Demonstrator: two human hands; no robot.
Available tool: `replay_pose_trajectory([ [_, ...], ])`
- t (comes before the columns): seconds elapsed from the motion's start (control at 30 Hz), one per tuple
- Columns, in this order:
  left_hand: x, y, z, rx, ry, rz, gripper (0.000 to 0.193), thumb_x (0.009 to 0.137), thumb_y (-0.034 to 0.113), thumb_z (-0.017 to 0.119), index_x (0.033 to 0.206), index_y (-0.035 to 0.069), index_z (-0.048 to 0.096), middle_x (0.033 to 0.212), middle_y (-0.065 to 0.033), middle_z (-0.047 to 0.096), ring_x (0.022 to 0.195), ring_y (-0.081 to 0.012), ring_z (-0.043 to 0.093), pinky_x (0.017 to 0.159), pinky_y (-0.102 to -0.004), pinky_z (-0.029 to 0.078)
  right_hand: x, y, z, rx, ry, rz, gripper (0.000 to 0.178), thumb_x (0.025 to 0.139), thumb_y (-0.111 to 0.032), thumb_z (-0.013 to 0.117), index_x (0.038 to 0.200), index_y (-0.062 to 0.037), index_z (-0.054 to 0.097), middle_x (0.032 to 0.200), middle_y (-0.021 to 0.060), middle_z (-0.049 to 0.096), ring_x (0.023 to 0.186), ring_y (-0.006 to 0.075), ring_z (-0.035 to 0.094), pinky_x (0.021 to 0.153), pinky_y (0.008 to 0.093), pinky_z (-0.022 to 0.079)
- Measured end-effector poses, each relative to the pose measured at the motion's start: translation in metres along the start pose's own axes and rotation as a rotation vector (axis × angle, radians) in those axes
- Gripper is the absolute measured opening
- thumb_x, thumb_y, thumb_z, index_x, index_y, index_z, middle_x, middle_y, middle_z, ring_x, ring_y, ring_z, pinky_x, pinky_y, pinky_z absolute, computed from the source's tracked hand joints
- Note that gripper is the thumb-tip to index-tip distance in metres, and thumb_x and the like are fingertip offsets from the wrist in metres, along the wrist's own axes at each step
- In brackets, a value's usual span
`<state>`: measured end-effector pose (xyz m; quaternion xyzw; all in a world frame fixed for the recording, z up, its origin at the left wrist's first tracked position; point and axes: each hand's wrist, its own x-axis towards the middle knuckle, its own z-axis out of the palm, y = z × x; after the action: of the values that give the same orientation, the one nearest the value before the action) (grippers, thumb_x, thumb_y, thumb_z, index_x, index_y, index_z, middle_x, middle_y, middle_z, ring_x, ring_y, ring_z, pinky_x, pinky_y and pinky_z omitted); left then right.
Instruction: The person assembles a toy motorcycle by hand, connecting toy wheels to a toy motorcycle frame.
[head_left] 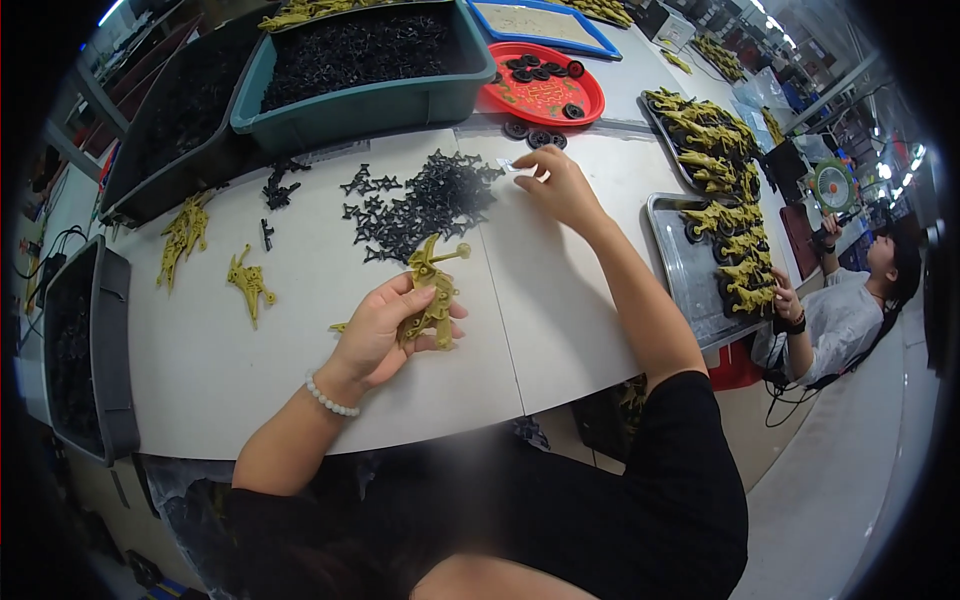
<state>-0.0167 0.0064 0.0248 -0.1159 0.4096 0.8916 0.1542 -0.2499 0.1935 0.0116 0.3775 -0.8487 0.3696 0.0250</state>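
My left hand is closed round an olive-yellow plastic toy part with a long thin arm sticking out to the right. Just beyond it lies a loose heap of small black star-shaped plastic pieces. My right hand reaches over the table past the heap's right side, thumb and forefinger apart. A small whitish piece is right by its fingertips; whether they touch it I cannot tell. Black toy wheels lie just beyond that hand. More olive-yellow parts rest on the table to the left.
A teal bin of black pieces stands at the back, beside a red tray holding wheels. Dark bins flank the left. On the right, a metal tray carries assembled yellow toys; a co-worker's hand is at its edge.
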Motion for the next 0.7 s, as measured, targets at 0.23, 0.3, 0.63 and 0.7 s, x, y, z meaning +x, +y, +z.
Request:
replay_pose_trajectory([
  [0.23,-0.001,0.000,0.000,0.007,0.038,0.009,0.027,0.093,0.013,0.040,0.116,0.000,0.044,0.104,-0.0191,0.058,0.088,-0.0265,0.063,0.073,-0.0344,0.056,0.033,0.007,0.011,-0.161,-0.248,0.074,0.020,0.072,-0.017,0.071,0.083,-0.0020,0.064,0.081,0.0108,0.060,0.075,0.0212,0.057,0.069,0.0317,0.046],
  [0.3,-0.001,0.001,0.000,0.032,0.034,0.038,0.027,0.093,0.012,0.040,0.116,0.000,0.044,0.105,-0.0191,0.058,0.089,-0.0271,0.063,0.074,-0.0352,0.056,0.027,-0.003,0.005,-0.144,-0.296,0.135,0.019,0.072,-0.016,0.070,0.083,-0.0013,0.064,0.077,0.0105,0.060,0.071,0.0192,0.056,0.066,0.0307,0.046],
  [0.63,0.000,-0.001,-0.002,0.082,0.096,0.077,0.025,0.092,0.013,0.045,0.113,0.001,0.047,0.100,-0.0158,0.061,0.084,-0.0226,0.064,0.071,-0.0323,0.056,-0.040,-0.065,0.006,0.526,-0.205,0.136,0.017,0.082,0.003,0.058,0.099,0.0017,0.057,0.088,0.0067,0.061,0.075,0.0110,0.057,0.068,0.0238,0.048],
  [0.7,0.001,-0.001,-0.002,0.085,0.113,0.092,0.024,0.092,0.013,0.046,0.112,0.001,0.048,0.099,-0.0152,0.061,0.082,-0.0215,0.064,0.069,-0.0313,0.055,-0.051,-0.076,0.009,0.825,-0.216,0.163,0.014,0.081,0.005,0.059,0.094,0.0039,0.054,0.089,0.0112,0.061,0.084,0.0166,0.060,0.077,0.0280,0.051],
])
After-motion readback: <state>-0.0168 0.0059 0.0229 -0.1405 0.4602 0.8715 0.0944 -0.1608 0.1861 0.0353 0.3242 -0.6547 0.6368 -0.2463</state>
